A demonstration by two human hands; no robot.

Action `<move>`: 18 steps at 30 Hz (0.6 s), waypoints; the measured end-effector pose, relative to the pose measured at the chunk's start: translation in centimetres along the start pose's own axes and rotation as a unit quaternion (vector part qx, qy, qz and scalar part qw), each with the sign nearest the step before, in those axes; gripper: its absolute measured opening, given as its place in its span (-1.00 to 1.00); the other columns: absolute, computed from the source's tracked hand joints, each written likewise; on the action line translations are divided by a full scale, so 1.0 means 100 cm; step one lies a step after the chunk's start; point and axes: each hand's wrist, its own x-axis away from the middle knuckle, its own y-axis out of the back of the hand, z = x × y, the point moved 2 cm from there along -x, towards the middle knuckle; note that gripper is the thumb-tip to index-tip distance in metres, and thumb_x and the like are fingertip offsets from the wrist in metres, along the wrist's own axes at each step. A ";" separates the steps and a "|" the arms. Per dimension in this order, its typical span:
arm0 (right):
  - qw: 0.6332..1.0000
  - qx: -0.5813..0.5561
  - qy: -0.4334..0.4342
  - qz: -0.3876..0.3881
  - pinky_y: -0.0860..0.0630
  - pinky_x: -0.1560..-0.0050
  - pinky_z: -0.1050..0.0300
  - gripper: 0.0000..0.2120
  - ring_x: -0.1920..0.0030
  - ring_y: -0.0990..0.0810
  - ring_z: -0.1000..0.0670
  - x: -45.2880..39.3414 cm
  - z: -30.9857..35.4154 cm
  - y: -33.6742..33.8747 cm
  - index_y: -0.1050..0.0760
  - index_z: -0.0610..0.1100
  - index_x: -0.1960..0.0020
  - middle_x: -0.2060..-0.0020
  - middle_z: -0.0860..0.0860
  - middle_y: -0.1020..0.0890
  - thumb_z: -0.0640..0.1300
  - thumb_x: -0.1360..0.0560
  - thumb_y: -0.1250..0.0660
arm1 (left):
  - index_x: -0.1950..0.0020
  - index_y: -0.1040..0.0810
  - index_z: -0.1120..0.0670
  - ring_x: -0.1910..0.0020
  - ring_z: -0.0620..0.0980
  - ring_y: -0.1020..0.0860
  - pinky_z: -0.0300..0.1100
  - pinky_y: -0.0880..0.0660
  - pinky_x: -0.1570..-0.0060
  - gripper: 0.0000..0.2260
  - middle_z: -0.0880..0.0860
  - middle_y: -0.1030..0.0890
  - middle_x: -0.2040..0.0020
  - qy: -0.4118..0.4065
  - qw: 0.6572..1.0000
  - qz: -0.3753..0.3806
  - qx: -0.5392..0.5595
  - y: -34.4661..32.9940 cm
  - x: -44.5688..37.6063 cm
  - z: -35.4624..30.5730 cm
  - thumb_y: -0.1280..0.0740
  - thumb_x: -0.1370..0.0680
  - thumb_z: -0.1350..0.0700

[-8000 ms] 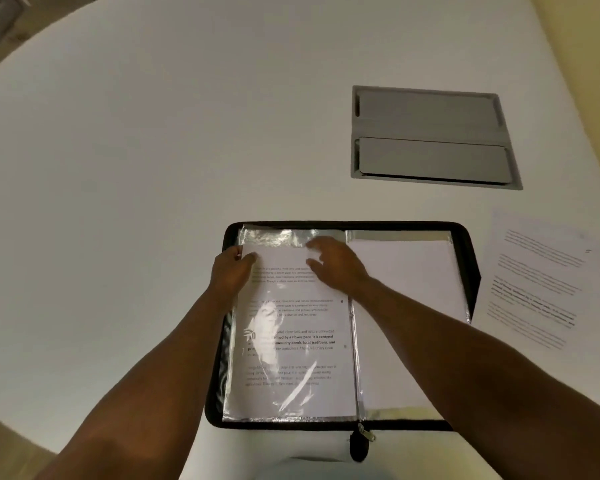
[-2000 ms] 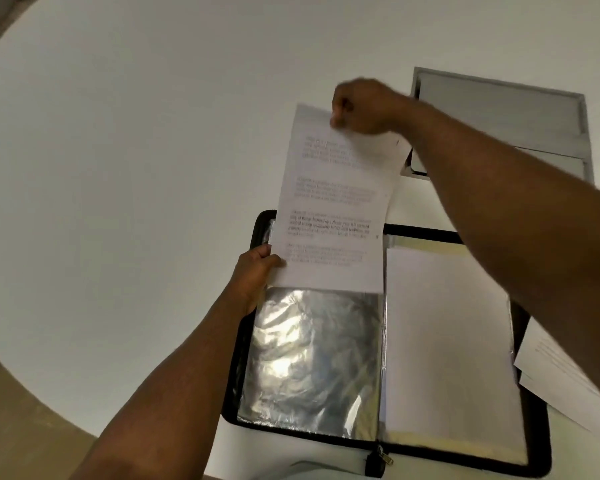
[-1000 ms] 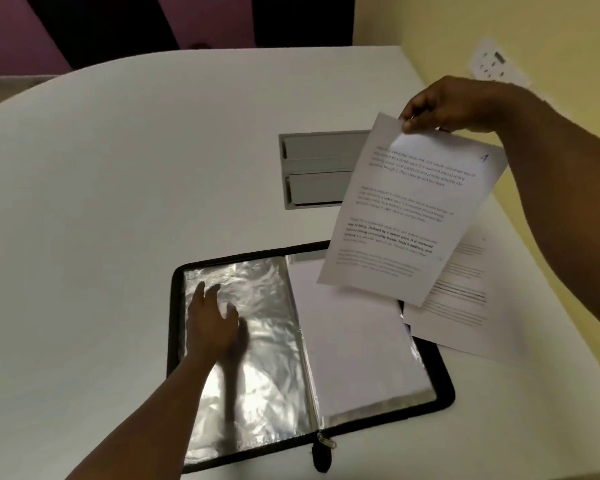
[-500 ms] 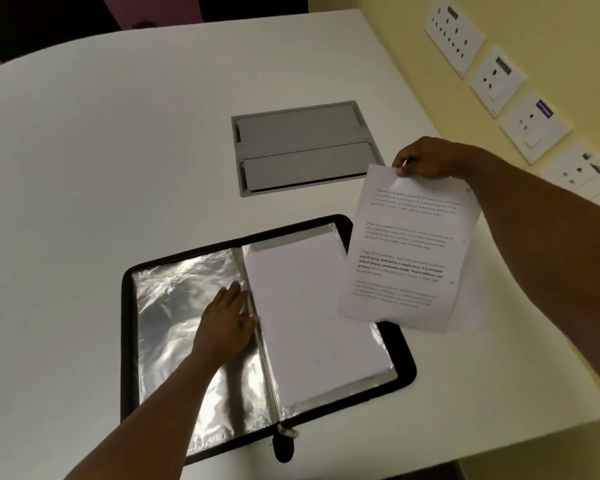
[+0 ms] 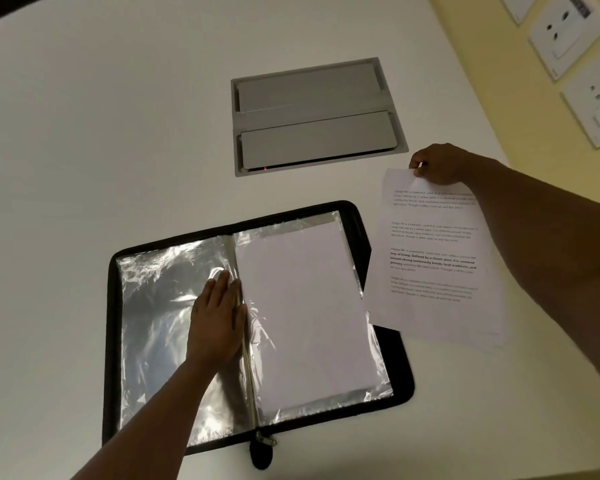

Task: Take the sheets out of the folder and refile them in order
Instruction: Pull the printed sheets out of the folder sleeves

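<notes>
R hand [image 5: 436, 164] pinches sheet [image 5: 430, 251] top edge, over table [image 5: 118, 133] right of folder [image 5: 392, 358] | L hand [image 5: 219, 320] flat, fingers straight, on empty sleeve [image 5: 153, 306] | sheet light, floppy; grip by edge

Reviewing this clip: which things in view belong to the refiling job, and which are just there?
Part of the job:
folder
empty sleeve
blank sheet
printed sheet, pinched by right hand
left hand, flat on the sleeve

Just there:
table
grey hatch
wall sockets
</notes>
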 end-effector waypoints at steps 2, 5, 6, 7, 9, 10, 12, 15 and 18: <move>1.000 -0.003 -0.009 0.007 -0.32 -0.23 0.03 -0.76 -0.24 -0.46 -0.21 -0.006 -0.006 -0.010 -0.53 -0.20 -0.23 -0.25 -0.20 -0.52 -0.16 -0.60 -0.24 | -0.51 -0.31 0.08 -0.55 0.09 -0.11 0.06 -0.13 -0.48 -0.47 0.07 -0.22 -0.55 0.008 1.000 -0.005 -0.001 -0.002 0.001 -0.002 0.03 -0.62 -0.14; 1.000 -0.016 -0.023 0.002 -0.33 -0.29 0.00 -0.72 -0.28 -0.45 -0.20 -0.013 -0.014 -0.022 -0.51 -0.15 -0.26 -0.26 -0.17 -0.52 -0.09 -0.59 -0.27 | -0.52 -0.30 0.07 -0.56 0.05 -0.07 0.07 -0.11 -0.50 -0.44 0.05 -0.19 -0.57 0.020 1.000 -0.006 0.001 -0.004 0.000 -0.003 0.05 -0.63 -0.20; 0.999 -0.025 -0.032 -0.005 -0.34 -0.32 -0.02 -0.68 -0.29 -0.45 -0.20 -0.014 -0.016 -0.025 -0.49 -0.12 -0.28 -0.26 -0.16 -0.53 -0.04 -0.57 -0.30 | -0.53 -0.29 0.07 -0.57 0.03 -0.05 0.07 -0.10 -0.50 -0.42 0.03 -0.17 -0.58 0.024 1.000 -0.002 -0.001 -0.005 0.000 -0.002 0.06 -0.63 -0.22; 0.998 -0.038 -0.040 -0.025 -0.35 -0.33 -0.06 -0.62 -0.29 -0.45 -0.20 -0.013 -0.016 -0.026 -0.47 -0.10 -0.31 -0.26 -0.14 -0.54 0.02 -0.55 -0.33 | -0.53 -0.27 0.06 -0.57 0.02 -0.03 0.07 -0.08 -0.51 -0.40 0.02 -0.15 -0.58 0.027 1.000 0.002 -0.005 -0.006 0.000 -0.001 0.07 -0.62 -0.25; 0.989 -0.089 -0.051 -0.108 -0.38 -0.30 -0.04 -0.57 -0.25 -0.49 -0.19 -0.006 -0.010 -0.030 -0.46 -0.10 -0.31 -0.22 -0.12 -0.56 0.06 -0.52 -0.37 | -0.54 -0.25 0.06 -0.58 0.01 0.00 0.07 -0.07 -0.51 -0.38 0.02 -0.13 -0.59 0.030 0.999 0.010 -0.012 -0.008 0.000 -0.001 0.06 -0.61 -0.28; 0.979 -0.125 -0.052 -0.155 -0.39 -0.25 0.01 -0.59 -0.22 -0.52 -0.18 0.000 -0.004 -0.032 -0.48 -0.13 -0.29 -0.19 -0.13 -0.58 0.03 -0.52 -0.38 | -0.55 -0.24 0.07 -0.58 0.01 0.01 0.08 -0.07 -0.51 -0.37 0.02 -0.11 -0.59 0.031 0.999 0.014 -0.016 -0.008 0.001 -0.001 0.05 -0.61 -0.29; 0.954 -0.201 -0.056 -0.216 -0.41 -0.12 0.14 -0.69 -0.11 -0.58 -0.12 0.017 0.017 -0.041 -0.53 -0.15 -0.21 -0.11 -0.11 -0.62 -0.04 -0.52 -0.38 | -0.56 -0.21 0.07 -0.58 0.02 0.03 0.08 -0.07 -0.51 -0.33 0.02 -0.09 -0.60 0.033 0.999 0.021 -0.022 -0.007 0.002 -0.003 0.05 -0.59 -0.32; 0.939 -0.251 -0.034 -0.233 -0.37 0.07 0.30 -0.81 0.05 -0.62 -0.06 0.053 0.057 -0.067 -0.58 -0.16 -0.09 0.01 -0.09 -0.65 -0.11 -0.51 -0.39 | -0.57 -0.16 0.07 -0.58 0.04 0.06 0.08 -0.04 -0.52 -0.28 0.02 -0.03 -0.60 0.032 0.998 0.034 -0.028 -0.005 0.003 -0.003 0.09 -0.56 -0.36; 0.942 -0.257 -0.030 -0.215 -0.41 0.08 0.28 -0.81 0.10 -0.59 -0.01 0.089 0.090 -0.103 -0.59 -0.16 -0.10 0.03 -0.07 -0.64 -0.12 -0.52 -0.37 | -0.59 -0.11 0.06 -0.58 0.06 0.08 0.06 0.00 -0.51 -0.24 0.02 0.02 -0.61 0.027 0.998 0.052 -0.039 -0.002 0.004 -0.004 0.13 -0.53 -0.39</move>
